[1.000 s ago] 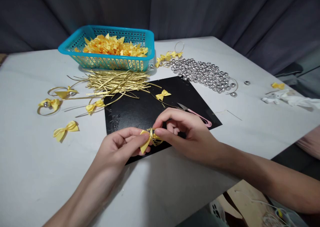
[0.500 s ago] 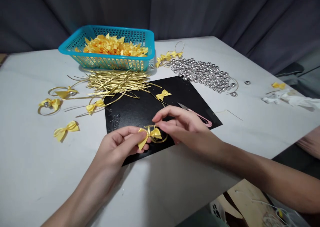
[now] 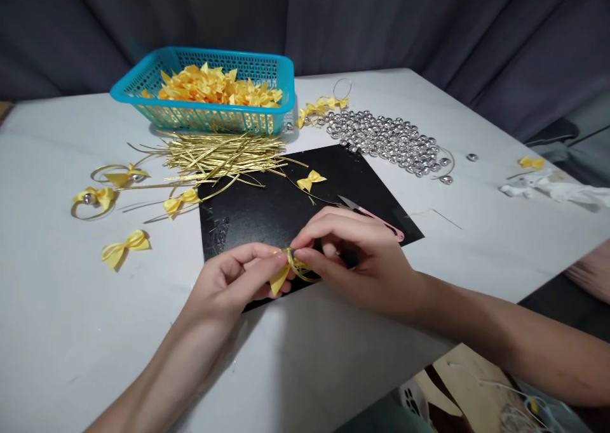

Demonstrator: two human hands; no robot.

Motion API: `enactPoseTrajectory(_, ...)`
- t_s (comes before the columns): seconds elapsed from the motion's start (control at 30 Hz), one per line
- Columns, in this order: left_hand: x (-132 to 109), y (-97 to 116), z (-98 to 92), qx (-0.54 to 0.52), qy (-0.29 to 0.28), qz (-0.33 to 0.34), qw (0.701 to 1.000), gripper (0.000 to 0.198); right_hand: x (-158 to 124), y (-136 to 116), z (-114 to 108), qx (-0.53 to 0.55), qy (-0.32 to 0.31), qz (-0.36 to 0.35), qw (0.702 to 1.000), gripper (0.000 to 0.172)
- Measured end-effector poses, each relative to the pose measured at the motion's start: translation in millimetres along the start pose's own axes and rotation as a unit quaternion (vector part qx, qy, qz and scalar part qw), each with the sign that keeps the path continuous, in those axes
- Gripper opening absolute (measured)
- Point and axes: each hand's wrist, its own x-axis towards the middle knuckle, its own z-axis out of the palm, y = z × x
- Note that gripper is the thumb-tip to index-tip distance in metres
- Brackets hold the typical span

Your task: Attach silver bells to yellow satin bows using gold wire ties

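Over the front of a black board (image 3: 248, 214), my left hand (image 3: 248, 271) pinches a yellow ribbon bow (image 3: 279, 280) between thumb and fingers. A loop of gold cord (image 3: 301, 273) runs across the bow. My right hand (image 3: 355, 242) has thumb and forefinger closed on the cord beside the left fingertips, hiding the bow's right half. Behind the right hand, pink-handled scissors (image 3: 374, 216) lie on the board. Another yellow bow (image 3: 311, 180) rests on the board further back.
A blue basket (image 3: 200, 106) of yellow bows stands at the back, with a heap of gold cords (image 3: 223, 157) before it. Silver bells or beads (image 3: 386, 141) are piled to the right. Loose bows (image 3: 126, 249) lie at left. A white cloth-like item (image 3: 557, 190) lies far right.
My right hand has moved left and slightly down, its fingertips now pinching the cord close to my left thumb. The left hand and bow have shifted slightly right and down.
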Motion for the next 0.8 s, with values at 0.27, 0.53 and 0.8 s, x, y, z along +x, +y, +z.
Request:
enactPoseTrajectory(0.27,3,0,2.2,0.018,0.064,0.003,0.998,0.019,-1,-1,0,-0.019,-0.002,-0.010,1.000,0.004)
enactPoseTrajectory(0.53,2,-1,4.7,0.025,0.090,0.080,0.992,0.019,-1,-1,1,0.000,0.007,0.024,1.000,0.004)
enactPoseTrajectory(0.8,3,-1,-0.1,-0.012,0.022,0.030,0.999,0.013,9,-3,-6,0.266,-0.057,0.303,0.913,0.019)
